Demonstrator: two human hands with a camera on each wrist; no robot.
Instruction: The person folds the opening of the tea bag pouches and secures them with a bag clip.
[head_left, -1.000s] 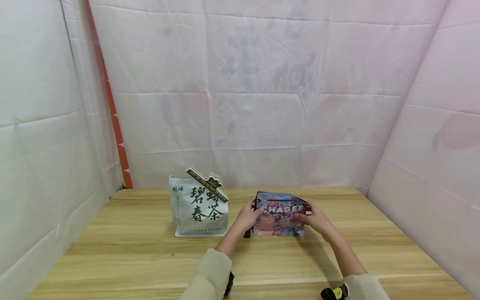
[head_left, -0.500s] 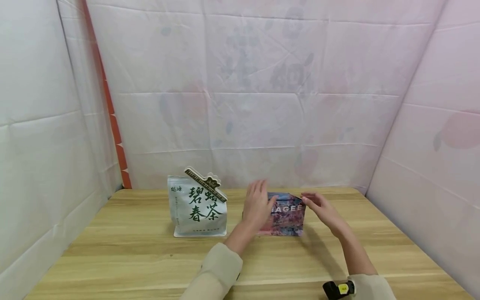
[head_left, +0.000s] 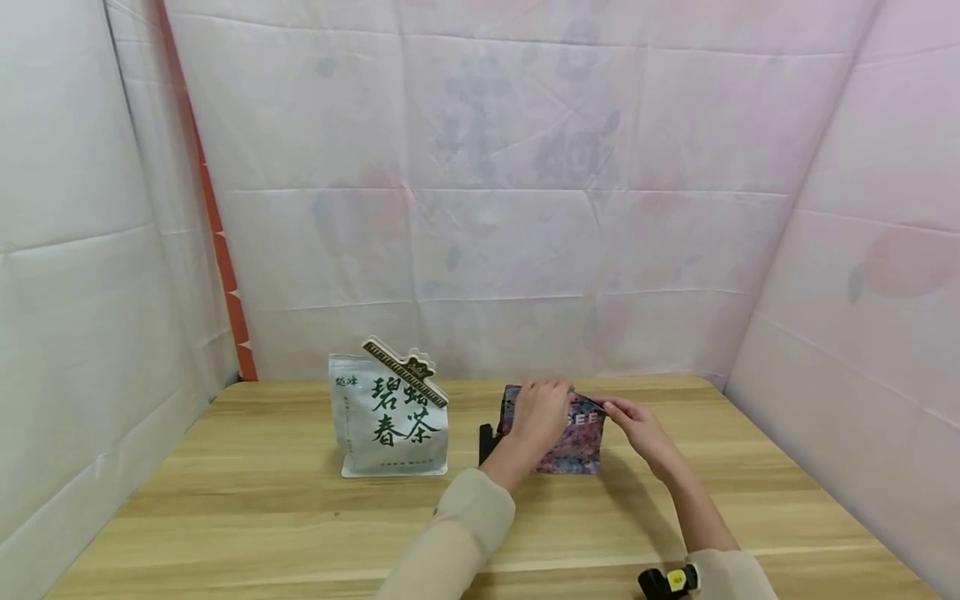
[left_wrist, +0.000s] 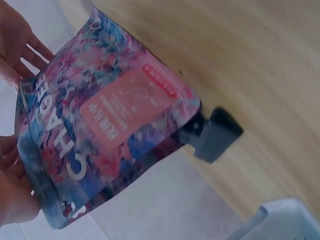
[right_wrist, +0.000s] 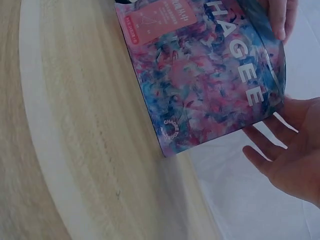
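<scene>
A pink-and-blue printed pouch (head_left: 581, 446) marked CHAGEE stands upright on the table. My left hand (head_left: 542, 412) reaches across its front and holds the top edge, hiding part of the lettering; in the left wrist view the fingers of the left hand (left_wrist: 17, 185) lie along that edge. At the top right corner my right hand (head_left: 645, 433) pinches the pouch between thumb and forefinger. The other fingers of the right hand (right_wrist: 290, 145) spread behind the pouch in the right wrist view. A black clip-like piece (left_wrist: 218, 134) sticks out by the pouch's lower side.
Left of the hands stands a pale tea pouch (head_left: 367, 450) with green Chinese characters. A wide decorated clip (head_left: 405, 371) sits aslant across its top right corner. Fabric walls (head_left: 480, 250) enclose the wooden table (head_left: 262, 517) at the back and sides.
My left hand has moved from the pouch's left side up and rightward to its top edge. The right hand has shifted from the right side to the top right corner and pinches there.
</scene>
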